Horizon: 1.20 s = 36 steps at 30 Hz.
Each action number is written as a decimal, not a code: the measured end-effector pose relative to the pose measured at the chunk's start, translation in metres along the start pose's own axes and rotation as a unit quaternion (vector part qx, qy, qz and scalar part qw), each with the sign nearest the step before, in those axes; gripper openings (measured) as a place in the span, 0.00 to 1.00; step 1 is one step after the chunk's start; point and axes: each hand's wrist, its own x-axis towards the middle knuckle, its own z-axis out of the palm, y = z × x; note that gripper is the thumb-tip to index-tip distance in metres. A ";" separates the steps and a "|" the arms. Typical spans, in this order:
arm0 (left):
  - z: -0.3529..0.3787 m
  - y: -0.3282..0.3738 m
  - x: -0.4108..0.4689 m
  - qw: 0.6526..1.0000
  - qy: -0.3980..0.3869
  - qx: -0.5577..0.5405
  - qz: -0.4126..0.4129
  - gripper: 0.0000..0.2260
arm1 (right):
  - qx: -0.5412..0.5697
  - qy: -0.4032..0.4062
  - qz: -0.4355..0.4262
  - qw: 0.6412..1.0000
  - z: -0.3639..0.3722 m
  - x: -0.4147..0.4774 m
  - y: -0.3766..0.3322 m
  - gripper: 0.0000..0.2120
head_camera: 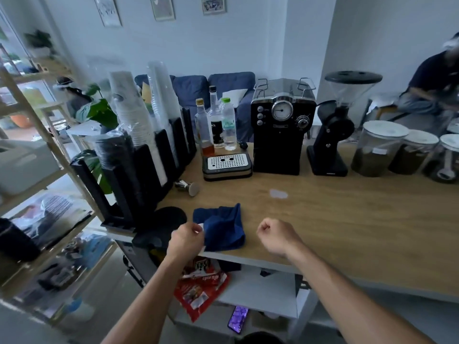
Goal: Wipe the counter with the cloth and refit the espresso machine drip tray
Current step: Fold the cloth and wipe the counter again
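Observation:
A dark blue cloth (221,228) lies crumpled at the front edge of the wooden counter (347,219). My left hand (187,238) is curled at the cloth's left edge, touching it; whether it grips the cloth is unclear. My right hand (273,235) hovers to the right of the cloth, fingers closed, holding nothing. The drip tray (226,166), black with a perforated white top, sits on the counter left of the black espresso machine (282,130), out of its slot. A small wet spot (278,194) shows on the wood.
A tamper (190,186) lies near the black cup holder (139,155). Three bottles (216,125) stand behind the tray. A grinder (335,125) and lidded jars (380,147) stand right of the machine. A person sits at far right. Snack bags and a phone lie on the lower shelf.

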 end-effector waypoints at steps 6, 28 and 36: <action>-0.009 -0.017 0.056 0.996 -0.035 0.085 -0.015 0.11 | -0.052 -0.022 -0.014 0.998 0.022 0.052 -0.032 0.13; -0.014 -0.021 0.086 0.989 -0.125 -0.070 -0.028 0.10 | 0.093 -0.082 0.033 0.992 0.033 0.085 -0.014 0.09; -0.009 -0.014 0.085 0.974 -0.171 -0.116 -0.091 0.12 | -0.012 -0.074 0.113 0.991 0.045 0.091 -0.028 0.20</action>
